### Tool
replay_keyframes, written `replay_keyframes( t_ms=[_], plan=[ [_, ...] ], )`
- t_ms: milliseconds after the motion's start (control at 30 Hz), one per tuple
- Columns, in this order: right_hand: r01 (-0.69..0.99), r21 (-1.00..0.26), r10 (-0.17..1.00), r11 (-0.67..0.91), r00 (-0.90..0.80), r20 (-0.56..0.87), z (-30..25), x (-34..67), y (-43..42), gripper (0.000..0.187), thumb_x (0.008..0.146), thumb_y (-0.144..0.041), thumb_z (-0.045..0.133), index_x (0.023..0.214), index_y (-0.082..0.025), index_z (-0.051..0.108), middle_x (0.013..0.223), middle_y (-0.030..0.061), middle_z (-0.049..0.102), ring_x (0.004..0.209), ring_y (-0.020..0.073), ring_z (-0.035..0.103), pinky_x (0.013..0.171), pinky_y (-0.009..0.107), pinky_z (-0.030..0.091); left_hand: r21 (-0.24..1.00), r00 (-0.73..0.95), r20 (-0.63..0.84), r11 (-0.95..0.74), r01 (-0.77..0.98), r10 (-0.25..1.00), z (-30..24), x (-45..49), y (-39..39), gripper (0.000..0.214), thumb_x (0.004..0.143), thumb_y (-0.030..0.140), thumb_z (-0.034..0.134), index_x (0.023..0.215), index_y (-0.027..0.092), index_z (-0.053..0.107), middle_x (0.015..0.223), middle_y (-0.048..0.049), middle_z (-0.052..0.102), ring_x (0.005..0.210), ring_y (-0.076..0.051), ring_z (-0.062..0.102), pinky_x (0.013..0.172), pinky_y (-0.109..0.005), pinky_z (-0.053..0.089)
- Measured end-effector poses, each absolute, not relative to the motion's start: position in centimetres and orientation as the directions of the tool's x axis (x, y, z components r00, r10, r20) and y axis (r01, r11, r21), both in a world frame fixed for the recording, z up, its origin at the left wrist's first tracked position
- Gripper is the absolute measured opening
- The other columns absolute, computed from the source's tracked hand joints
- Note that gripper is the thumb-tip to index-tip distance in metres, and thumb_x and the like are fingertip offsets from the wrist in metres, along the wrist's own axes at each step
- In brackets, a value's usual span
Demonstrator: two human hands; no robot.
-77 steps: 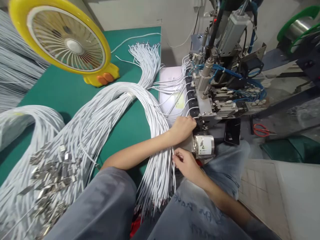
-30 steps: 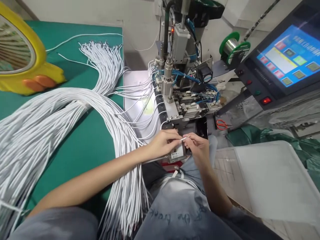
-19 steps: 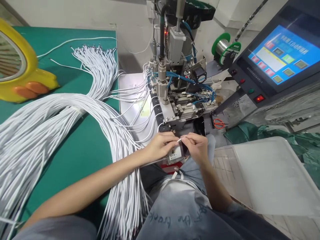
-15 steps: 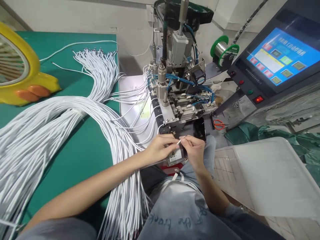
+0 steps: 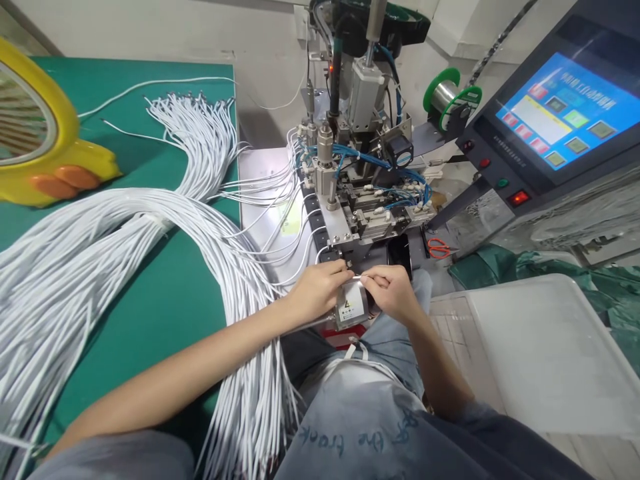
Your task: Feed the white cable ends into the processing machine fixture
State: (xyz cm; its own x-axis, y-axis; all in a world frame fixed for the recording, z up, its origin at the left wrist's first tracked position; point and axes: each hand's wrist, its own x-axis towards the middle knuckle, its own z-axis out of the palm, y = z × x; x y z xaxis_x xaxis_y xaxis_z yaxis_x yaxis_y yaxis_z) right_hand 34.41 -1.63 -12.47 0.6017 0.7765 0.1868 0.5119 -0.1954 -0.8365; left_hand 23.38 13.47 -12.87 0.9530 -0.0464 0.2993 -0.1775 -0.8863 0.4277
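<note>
Between my two hands runs a short stretch of white cable point(image 5: 357, 277), just in front of the machine's near edge. My left hand point(image 5: 320, 288) is closed, thumb and fingers pinching the cable. My right hand point(image 5: 389, 289) pinches the same cable at its other side; the cable's tip is hidden by the fingers. Just above them stands the bench machine point(image 5: 350, 207), with metal cylinders, blue air tubes and several white cables lying in its black track point(image 5: 315, 217). Below the hands is a metal box point(image 5: 351, 305) with a warning label.
A thick bundle of white cables point(image 5: 200, 233) drapes over the green table point(image 5: 165, 293). A yellow duck-shaped fan point(image 5: 85, 160) stands at left. On the right are a touchscreen panel point(image 5: 560, 113), a wire spool point(image 5: 445, 93), orange-handled scissors point(image 5: 438, 248) and a translucent lid-like sheet point(image 5: 550, 353).
The cable piece between my hands has turned from slanting to nearly level. My left fingers have curled over, and my right hand has shifted slightly. Part of the machine's upper cylinder has moved a little.
</note>
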Motion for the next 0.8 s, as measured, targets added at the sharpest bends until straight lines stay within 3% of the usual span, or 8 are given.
replay_keyframes(
  t_ms=[133, 300, 400, 567, 800],
  plan=[
    [0.229, -0.972, 0.638, -0.049, 0.756, 0.146, -14.1, 33.0, -0.9, 0.020, 0.076, -0.031, 0.059, 0.069, -0.015, 0.068, 0.064, 0.0042, 0.063, 0.059, 0.0153, 0.057, 0.058, 0.027, 0.046, 0.631, 0.951, 0.308, -0.749, -0.205, 0.000, -12.8, 23.4, 13.0, 0.024, 0.091, 0.020, 0.041, 0.092, 0.012, 0.064, 0.074, -0.0035, 0.056, 0.064, -0.009, 0.049, 0.057, -0.018, 0.036],
    [0.042, -0.998, 0.558, 0.036, 0.828, 0.055, -15.1, 32.0, -0.4, 0.020, 0.074, -0.033, 0.063, 0.074, -0.015, 0.070, 0.069, 0.0048, 0.066, 0.062, 0.0161, 0.060, 0.060, 0.027, 0.048, 0.717, 0.962, 0.272, -0.665, -0.210, -0.010, -11.7, 23.3, 13.0, 0.024, 0.092, 0.020, 0.042, 0.086, 0.012, 0.063, 0.071, -0.0021, 0.056, 0.064, -0.007, 0.049, 0.060, -0.017, 0.037],
    [0.068, -0.997, 0.623, -0.033, 0.781, 0.033, -15.6, 33.0, -0.4, 0.023, 0.075, -0.035, 0.061, 0.074, -0.014, 0.070, 0.066, 0.0048, 0.064, 0.063, 0.0167, 0.059, 0.061, 0.028, 0.047, 0.611, 0.992, 0.123, -0.787, -0.080, -0.005, -11.0, 23.4, 13.6, 0.027, 0.092, 0.022, 0.038, 0.084, 0.012, 0.062, 0.077, -0.0042, 0.054, 0.066, -0.010, 0.050, 0.061, -0.021, 0.038],
    [0.082, -0.991, 0.657, -0.103, 0.754, -0.006, -17.3, 35.4, 0.2, 0.025, 0.073, -0.034, 0.056, 0.080, -0.014, 0.068, 0.078, 0.0067, 0.066, 0.072, 0.0168, 0.059, 0.063, 0.028, 0.047, 0.289, 0.995, -0.067, -0.952, 0.096, 0.080, -11.3, 24.0, 14.3, 0.030, 0.092, 0.020, 0.034, 0.083, 0.010, 0.061, 0.085, -0.0071, 0.049, 0.054, -0.010, 0.047, 0.054, -0.026, 0.037],
    [-0.031, -0.992, 0.669, -0.123, 0.735, -0.106, -19.0, 35.7, 1.7, 0.027, 0.069, -0.040, 0.059, 0.071, -0.013, 0.062, 0.068, 0.0041, 0.060, 0.063, 0.0139, 0.053, 0.053, 0.023, 0.040, 0.250, 0.991, -0.116, -0.963, 0.096, 0.069, -12.5, 24.7, 14.4, 0.029, 0.092, 0.019, 0.035, 0.084, 0.011, 0.061, 0.082, -0.0072, 0.051, 0.054, -0.011, 0.050, 0.054, -0.026, 0.041]
  ],
)
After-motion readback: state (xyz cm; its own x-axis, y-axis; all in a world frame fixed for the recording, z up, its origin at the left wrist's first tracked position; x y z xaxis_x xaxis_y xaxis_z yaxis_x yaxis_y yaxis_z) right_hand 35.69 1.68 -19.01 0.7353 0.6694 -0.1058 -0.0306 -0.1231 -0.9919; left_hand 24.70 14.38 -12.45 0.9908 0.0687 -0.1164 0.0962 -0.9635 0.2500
